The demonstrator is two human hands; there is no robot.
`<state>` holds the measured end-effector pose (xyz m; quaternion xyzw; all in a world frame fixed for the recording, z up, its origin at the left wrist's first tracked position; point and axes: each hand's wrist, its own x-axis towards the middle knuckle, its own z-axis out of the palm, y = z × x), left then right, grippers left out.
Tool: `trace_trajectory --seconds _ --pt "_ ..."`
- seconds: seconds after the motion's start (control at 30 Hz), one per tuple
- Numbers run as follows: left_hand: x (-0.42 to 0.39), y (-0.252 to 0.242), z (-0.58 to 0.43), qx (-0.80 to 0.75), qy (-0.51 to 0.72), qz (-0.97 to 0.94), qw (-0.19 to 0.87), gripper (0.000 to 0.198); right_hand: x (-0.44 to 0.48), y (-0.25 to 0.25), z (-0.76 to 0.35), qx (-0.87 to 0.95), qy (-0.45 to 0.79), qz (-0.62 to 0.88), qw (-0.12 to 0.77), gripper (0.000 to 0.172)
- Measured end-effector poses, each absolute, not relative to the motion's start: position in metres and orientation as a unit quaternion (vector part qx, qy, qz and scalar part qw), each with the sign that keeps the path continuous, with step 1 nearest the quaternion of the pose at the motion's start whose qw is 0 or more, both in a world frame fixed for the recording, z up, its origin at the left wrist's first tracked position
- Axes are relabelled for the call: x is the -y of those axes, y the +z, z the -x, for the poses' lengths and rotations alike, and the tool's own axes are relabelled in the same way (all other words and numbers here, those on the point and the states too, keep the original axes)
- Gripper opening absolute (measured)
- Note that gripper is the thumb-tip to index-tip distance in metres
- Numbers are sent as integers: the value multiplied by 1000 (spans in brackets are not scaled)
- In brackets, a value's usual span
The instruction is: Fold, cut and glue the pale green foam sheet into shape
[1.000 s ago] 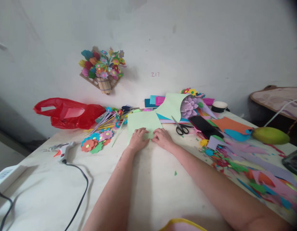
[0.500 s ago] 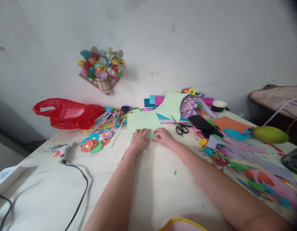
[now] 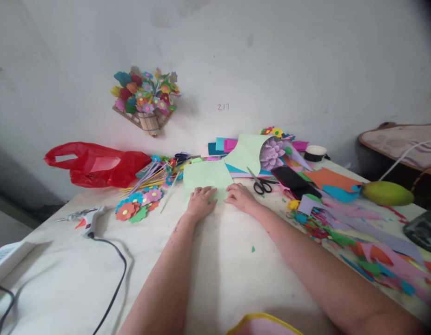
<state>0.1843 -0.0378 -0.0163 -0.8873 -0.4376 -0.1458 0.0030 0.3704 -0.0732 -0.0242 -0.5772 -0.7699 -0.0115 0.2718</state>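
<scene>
A pale green craft sheet [image 3: 205, 174] lies flat on the table in front of me. My left hand [image 3: 201, 202] rests palm down on its near part, fingers stretched out over it. At the sheet's near right corner is my right hand [image 3: 241, 197], its fingers bent and closed on the edge; the fingertips are partly hidden. Behind the sheet, another pale green piece [image 3: 243, 151] curls around a lilac flower [image 3: 271, 153]. Black-handled scissors [image 3: 261, 187] lie just right of my right hand.
On the left are a hot glue gun [image 3: 91, 222], flower cutouts [image 3: 134, 209], a red plastic bag [image 3: 96, 167] and a white power strip [image 3: 12, 258]. To the right lie a phone [image 3: 295, 182], coloured scraps [image 3: 375, 253] and a yellow-green oval object [image 3: 387, 193]. A flower basket [image 3: 149, 123] hangs on the wall.
My right hand has shifted slightly right along the sheet's near edge, so the gap between my hands is wider. My left hand stays on the sheet.
</scene>
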Motion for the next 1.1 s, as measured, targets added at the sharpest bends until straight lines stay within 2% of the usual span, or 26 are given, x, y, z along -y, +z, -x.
trace_trajectory --seconds 0.27,0.5,0.73,1.1 --pt "38 -15 -184 443 -147 885 2 43 74 -25 -379 772 -4 573 277 12" --pt "36 -16 -183 443 -155 883 -11 43 75 -27 -392 783 39 533 318 12" --pt "37 -15 -183 444 -153 883 -17 41 75 -26 -394 804 39 505 312 3" --pt "40 -13 -185 436 -143 888 29 38 73 -24 -388 800 -3 531 281 10"
